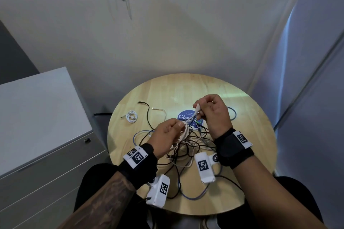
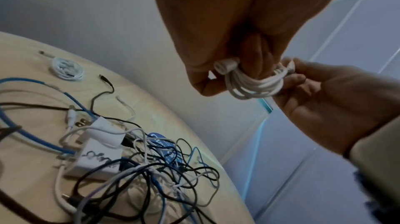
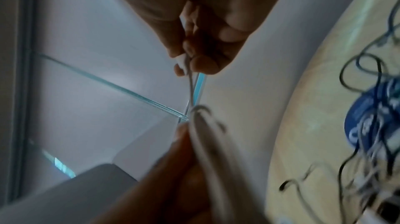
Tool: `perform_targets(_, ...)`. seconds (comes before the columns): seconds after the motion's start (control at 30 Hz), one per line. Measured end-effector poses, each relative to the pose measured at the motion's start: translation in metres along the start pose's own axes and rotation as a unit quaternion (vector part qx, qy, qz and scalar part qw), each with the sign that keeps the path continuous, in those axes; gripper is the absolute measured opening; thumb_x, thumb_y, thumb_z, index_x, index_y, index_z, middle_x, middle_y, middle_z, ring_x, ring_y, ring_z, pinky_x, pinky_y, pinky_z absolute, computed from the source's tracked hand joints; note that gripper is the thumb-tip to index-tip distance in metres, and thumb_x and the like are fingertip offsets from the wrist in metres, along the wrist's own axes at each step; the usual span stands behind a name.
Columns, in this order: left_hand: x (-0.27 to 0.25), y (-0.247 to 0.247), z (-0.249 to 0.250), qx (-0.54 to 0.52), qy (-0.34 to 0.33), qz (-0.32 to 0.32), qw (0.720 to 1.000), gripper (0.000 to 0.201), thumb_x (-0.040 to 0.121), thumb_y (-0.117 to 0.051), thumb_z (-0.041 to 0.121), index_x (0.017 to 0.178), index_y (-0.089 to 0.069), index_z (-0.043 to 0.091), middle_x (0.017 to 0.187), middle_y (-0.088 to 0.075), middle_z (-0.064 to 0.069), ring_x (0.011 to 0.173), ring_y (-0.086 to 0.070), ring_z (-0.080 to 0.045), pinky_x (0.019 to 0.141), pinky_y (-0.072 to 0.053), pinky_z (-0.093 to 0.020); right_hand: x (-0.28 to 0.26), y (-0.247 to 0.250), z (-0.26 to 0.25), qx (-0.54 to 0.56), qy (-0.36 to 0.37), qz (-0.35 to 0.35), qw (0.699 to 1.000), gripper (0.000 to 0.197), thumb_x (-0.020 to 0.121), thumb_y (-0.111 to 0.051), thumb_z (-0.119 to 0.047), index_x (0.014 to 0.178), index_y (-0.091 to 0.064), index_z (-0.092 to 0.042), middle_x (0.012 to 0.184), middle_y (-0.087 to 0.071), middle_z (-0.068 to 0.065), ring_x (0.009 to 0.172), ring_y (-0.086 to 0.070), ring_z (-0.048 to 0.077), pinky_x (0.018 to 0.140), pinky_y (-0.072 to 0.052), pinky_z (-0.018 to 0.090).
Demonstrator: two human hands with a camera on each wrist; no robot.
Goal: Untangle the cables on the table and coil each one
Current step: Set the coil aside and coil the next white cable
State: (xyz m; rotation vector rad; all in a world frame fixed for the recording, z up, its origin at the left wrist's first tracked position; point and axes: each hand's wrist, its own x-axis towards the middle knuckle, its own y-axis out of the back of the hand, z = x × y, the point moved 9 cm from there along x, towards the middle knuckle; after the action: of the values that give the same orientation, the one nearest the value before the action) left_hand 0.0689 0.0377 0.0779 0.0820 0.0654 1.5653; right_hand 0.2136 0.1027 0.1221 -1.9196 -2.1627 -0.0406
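At six o'clock the tangled heap of black, blue and white cables (image 1: 186, 147) lies on the round wooden table (image 1: 251, 163). Just above it the left hand (image 1: 165, 135) grips a coiled white cable (image 2: 253, 83); at one o'clock the right hand (image 1: 214, 113) pinches its plug end (image 1: 197, 108). Pulling that tail too hard could likely spring the loops. A finished white coil (image 1: 131, 116) rests at ten o'clock.

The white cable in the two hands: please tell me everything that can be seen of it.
The white cable is thin, smooth and plastic-looking. Most of it is wound into a small coil of several loops, held above the round wooden table in the grip of the left hand. One rounded plug end sticks out of the coil beside the thumb. A short straight length runs from the coil up to the right hand, which pinches the other white plug end.
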Motion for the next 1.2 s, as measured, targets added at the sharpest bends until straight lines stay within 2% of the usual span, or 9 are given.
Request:
perform_targets(0.07,0.001,0.012,0.005,-0.018,-0.003,0.036,0.999,0.031,0.104,-0.044,0.019,0.074,-0.053,0.014,0.057,-0.036,0.007,0.05,-0.031,-0.007,0.049,-0.029,-0.016,0.0,0.004,0.0,-0.067,0.014,-0.021,0.997,0.014,0.098,-0.053,-0.004,0.097,-0.051,-0.018,0.083,-0.069,0.005,0.061,-0.06,0.021,0.059,-0.053,0.028)
perform_targets(0.2,0.007,0.018,0.003,-0.079,-0.003,0.065,0.995,0.035,0.104,-0.045,0.021,0.07,-0.057,0.021,0.056,-0.039,0.008,0.051,-0.032,-0.009,0.046,-0.028,-0.017,-0.016,-0.012,0.026,-0.197,0.009,-0.108,0.974,0.025,0.098,-0.053,-0.007,0.109,-0.065,-0.026,0.102,-0.067,-0.005,0.083,-0.07,0.008,0.076,-0.058,0.028)
perform_targets(0.33,0.009,0.009,-0.002,-0.083,-0.015,0.073,0.994,0.027,0.101,-0.052,0.02,0.078,-0.067,0.017,0.058,-0.054,0.005,0.053,-0.048,-0.012,0.052,-0.041,-0.022,-0.026,-0.017,0.05,-0.126,-0.045,-0.077,0.988,0.019,0.092,-0.06,-0.003,0.098,-0.07,-0.019,0.093,-0.073,-0.005,0.087,-0.069,0.013,0.084,-0.057,0.036)
perform_targets(0.47,0.008,0.027,-0.002,0.004,-0.048,0.154,0.987,0.015,0.095,-0.061,0.02,0.086,-0.073,0.018,0.083,-0.071,-0.002,0.071,-0.064,-0.003,0.065,-0.049,-0.02,-0.031,-0.015,0.061,-0.054,-0.109,-0.063,0.991,0.016,0.092,-0.062,-0.008,0.102,-0.072,-0.015,0.096,-0.074,0.007,0.086,-0.068,0.019,0.078,-0.056,0.034)
perform_targets(0.6,0.009,0.031,0.004,0.061,-0.091,0.165,0.98,0.017,0.092,-0.066,0.021,0.081,-0.072,0.032,0.081,-0.071,0.002,0.074,-0.063,-0.004,0.07,-0.049,-0.02,-0.034,-0.022,0.057,-0.032,-0.118,-0.085,0.989,0.024,0.083,-0.075,-0.007,0.105,-0.068,-0.012,0.098,-0.072,0.016,0.085,-0.069,0.02,0.079,-0.057,0.033)
perform_targets(0.7,0.012,0.026,0.007,0.09,-0.12,0.144,0.978,0.019,0.092,-0.066,0.022,0.081,-0.071,0.037,0.076,-0.068,0.006,0.072,-0.061,-0.004,0.07,-0.047,-0.019,-0.032,-0.024,0.056,-0.003,-0.131,-0.086,0.988,0.034,0.081,-0.07,0.004,0.108,-0.061,-0.015,0.091,-0.073,0.016,0.079,-0.067,0.025,0.08,-0.054,0.041)
perform_targets(0.83,0.014,0.021,0.008,0.109,-0.126,0.121,0.979,0.014,0.091,-0.067,0.017,0.092,-0.077,0.026,0.082,-0.072,0.004,0.078,-0.066,-0.008,0.072,-0.05,-0.022,-0.036,-0.034,0.055,0.051,-0.168,-0.117,0.977,0.036,0.076,-0.078,-0.013,0.1,-0.051,-0.011,0.082,-0.065,0.014,0.074,-0.061,0.025,0.074,-0.049,0.039)
perform_targets(1.0,0.015,0.024,0.015,0.042,-0.117,0.131,0.984,0.011,0.089,-0.069,0.014,0.089,-0.077,0.022,0.082,-0.075,0.006,0.077,-0.068,-0.009,0.072,-0.053,-0.026,-0.033,-0.037,0.051,-0.02,-0.173,-0.145,0.974,0.046,0.066,-0.076,-0.006,0.106,-0.052,-0.004,0.083,-0.069,0.016,0.075,-0.065,0.028,0.077,-0.053,0.044)
perform_targets(1.2,0.016,0.026,0.019,0.083,-0.124,0.102,0.983,0.026,0.095,-0.061,0.013,0.12,-0.068,0.018,0.08,-0.065,0.01,0.072,-0.059,-0.002,0.07,-0.048,-0.017,-0.032,-0.031,0.041,-0.039,-0.125,-0.13,0.983,0.043,0.079,-0.07,0.006,0.114,-0.057,-0.016,0.086,-0.073,0.01,0.08,-0.07,0.025,0.077,-0.056,0.04)
